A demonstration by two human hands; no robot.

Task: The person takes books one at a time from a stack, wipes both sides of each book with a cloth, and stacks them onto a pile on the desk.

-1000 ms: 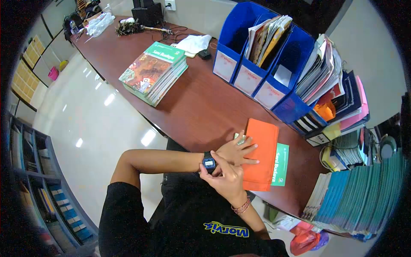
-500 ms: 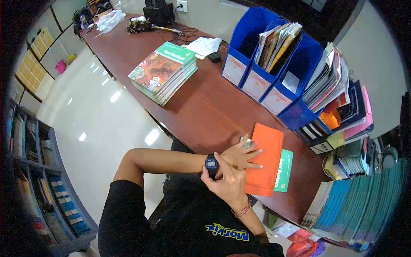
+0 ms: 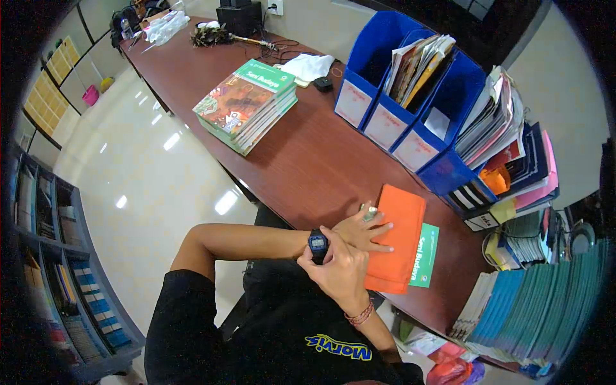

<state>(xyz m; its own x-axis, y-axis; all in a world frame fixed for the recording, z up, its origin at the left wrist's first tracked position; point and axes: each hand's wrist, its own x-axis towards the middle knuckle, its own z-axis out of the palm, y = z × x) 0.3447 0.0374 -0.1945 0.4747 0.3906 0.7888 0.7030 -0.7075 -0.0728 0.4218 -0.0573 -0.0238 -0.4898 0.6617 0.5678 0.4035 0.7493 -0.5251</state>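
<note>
My left hand [image 3: 360,233] lies with its fingers spread on the left edge of an orange cover or folder [image 3: 399,237]. A small silvery object [image 3: 369,213] shows between its upper fingers; I cannot tell what it is. Around the left wrist is a black digital wristwatch [image 3: 317,243]. My right hand [image 3: 340,266], with a braided bracelet on its wrist, grips the watch at its sides between thumb and forefinger. Beneath the orange item, a green "Seni Budaya" book [image 3: 426,256] sticks out to the right.
A stack of "Seni Budaya" books [image 3: 247,106] stands farther along the brown desk [image 3: 308,154]. Blue file holders [image 3: 410,96] with papers line the wall side. Many teal-spined books [image 3: 545,308] sit at right. A feather duster [image 3: 212,36] and white cloth [image 3: 308,67] lie at the back.
Little differs. My right hand has shifted very slightly at the watch, and the view has moved a touch. My left hand stays spread on the orange cover.
</note>
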